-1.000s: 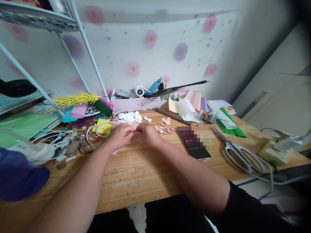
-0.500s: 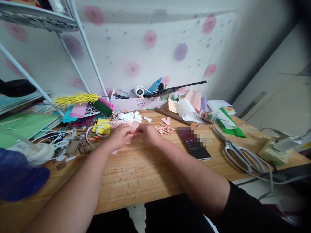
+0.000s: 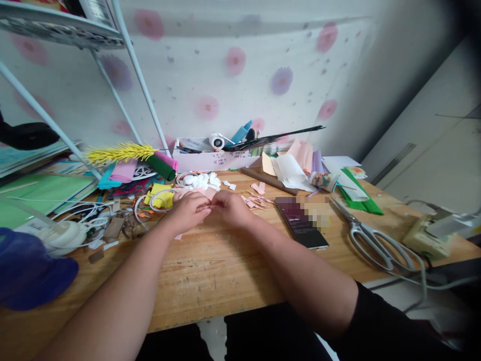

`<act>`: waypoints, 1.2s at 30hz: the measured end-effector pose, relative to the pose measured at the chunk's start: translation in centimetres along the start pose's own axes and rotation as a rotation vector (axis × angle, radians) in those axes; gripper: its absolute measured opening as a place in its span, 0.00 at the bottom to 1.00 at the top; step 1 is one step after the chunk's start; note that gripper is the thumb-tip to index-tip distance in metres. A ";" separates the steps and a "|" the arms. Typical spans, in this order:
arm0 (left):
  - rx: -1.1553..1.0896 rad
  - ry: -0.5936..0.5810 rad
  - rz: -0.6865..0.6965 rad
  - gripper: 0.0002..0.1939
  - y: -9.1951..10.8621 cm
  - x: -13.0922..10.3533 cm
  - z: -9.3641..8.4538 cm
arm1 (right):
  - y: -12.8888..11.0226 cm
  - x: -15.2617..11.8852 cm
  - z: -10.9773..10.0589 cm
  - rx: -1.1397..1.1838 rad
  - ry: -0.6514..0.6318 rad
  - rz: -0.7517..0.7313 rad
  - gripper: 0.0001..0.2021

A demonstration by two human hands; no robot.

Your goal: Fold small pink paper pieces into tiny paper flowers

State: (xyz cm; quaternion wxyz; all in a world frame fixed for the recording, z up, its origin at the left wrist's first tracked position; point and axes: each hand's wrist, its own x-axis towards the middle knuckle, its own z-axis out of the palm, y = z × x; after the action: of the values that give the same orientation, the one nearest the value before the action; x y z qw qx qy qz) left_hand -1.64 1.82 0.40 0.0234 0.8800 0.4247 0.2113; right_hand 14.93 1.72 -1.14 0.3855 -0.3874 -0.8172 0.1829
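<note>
My left hand (image 3: 190, 213) and my right hand (image 3: 233, 209) meet over the wooden table, fingertips pinched together. Half a second ago a small pink paper piece showed between them; now the fingers mostly cover it. Just behind the hands lies more pink paper (image 3: 205, 192), partly hidden by them. White crumpled paper petals (image 3: 203, 181) lie beyond it. To the right of my right hand is a pile of pink paper strips (image 3: 257, 201), with a few larger pink scraps (image 3: 258, 188) behind it.
A phone (image 3: 300, 220) and large scissors (image 3: 370, 238) lie to the right. Yellow paper (image 3: 160, 195), white cables (image 3: 90, 215) and scraps crowd the left, near a blue object (image 3: 33, 271). At the back stand a white box (image 3: 214, 161) and a brown roll (image 3: 268, 181).
My hands have closed in over the pink paper piece, and my left fingers now cover it. The whole view has shifted slightly; the table things stay in place.
</note>
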 end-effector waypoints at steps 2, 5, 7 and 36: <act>0.009 -0.029 0.020 0.09 -0.1 0.0 0.0 | -0.2 0.0 -0.1 -0.035 0.004 -0.015 0.03; 0.038 -0.042 0.003 0.09 -0.3 0.1 0.1 | -0.4 -0.1 -0.2 -0.066 -0.015 0.008 0.02; 0.038 -0.047 0.000 0.08 -0.3 0.1 0.0 | -0.3 0.0 -0.2 -0.050 -0.037 0.021 0.02; 0.040 0.060 -0.084 0.06 -0.1 0.4 0.6 | -0.7 0.3 0.0 -0.128 0.017 0.129 0.04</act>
State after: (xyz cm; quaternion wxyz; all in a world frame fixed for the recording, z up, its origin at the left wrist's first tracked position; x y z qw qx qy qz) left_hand -1.23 2.28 -0.04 0.0019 0.8551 0.4658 0.2278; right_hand 14.48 1.50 -0.54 0.3544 -0.4647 -0.7972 0.1515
